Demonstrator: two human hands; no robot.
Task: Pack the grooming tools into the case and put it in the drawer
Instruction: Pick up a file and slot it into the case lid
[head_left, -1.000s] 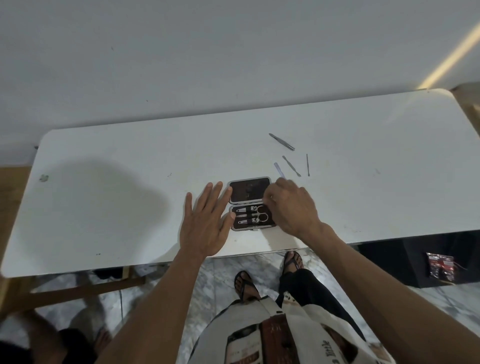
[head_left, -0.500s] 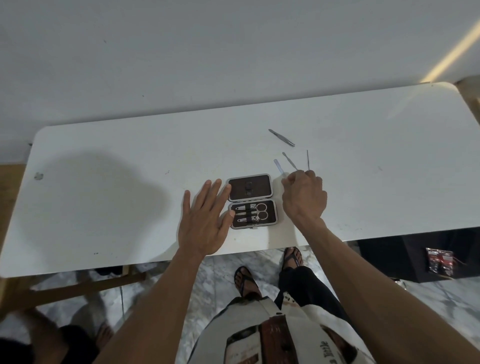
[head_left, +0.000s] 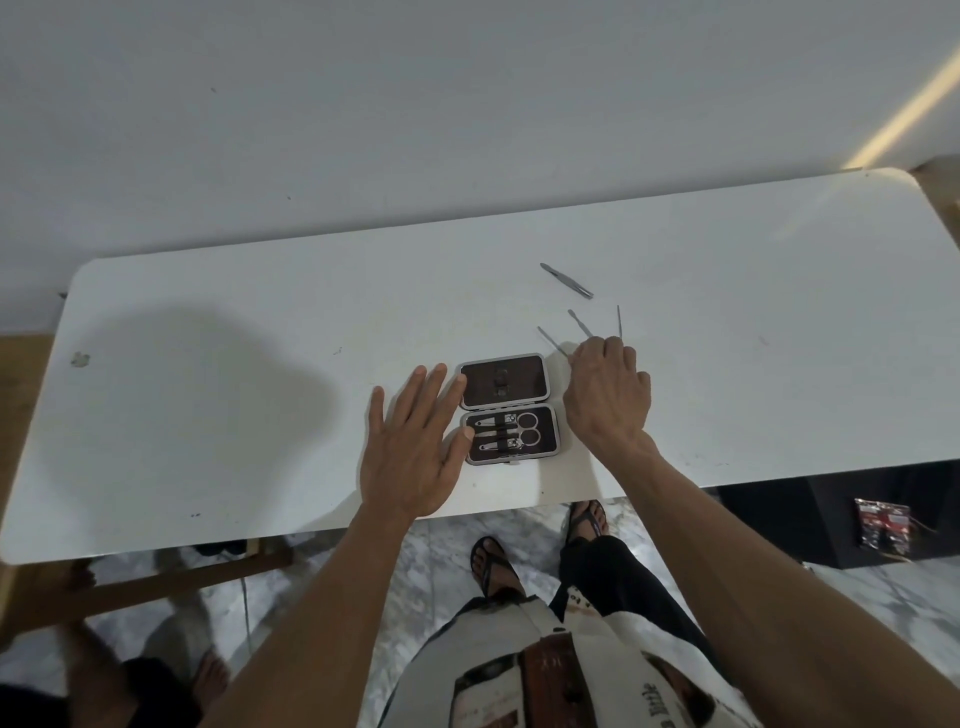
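An open grooming case (head_left: 510, 410) lies on the white table (head_left: 208, 405), lid flat at the back, with scissors and two clippers strapped in its near half. My left hand (head_left: 415, 441) rests flat beside the case's left edge, fingers spread, fingertips touching the lid. My right hand (head_left: 605, 395) is to the right of the case, fingers curled down onto the near ends of thin metal tools: a slim file (head_left: 550, 340), a short pusher (head_left: 581, 322) and a needle-like pick (head_left: 619, 319). Whether the fingers grip one is hidden. Tweezers (head_left: 566, 280) lie farther back.
A grey wall stands behind the table. A black cabinet (head_left: 831, 519) with a small red packet (head_left: 883, 530) sits under the table's right end. My feet in sandals are on the marble floor by the near edge. Another person's foot shows at the lower left.
My right hand left the case's near half and moved back and right to the loose thin tools. My left hand stayed beside the case.
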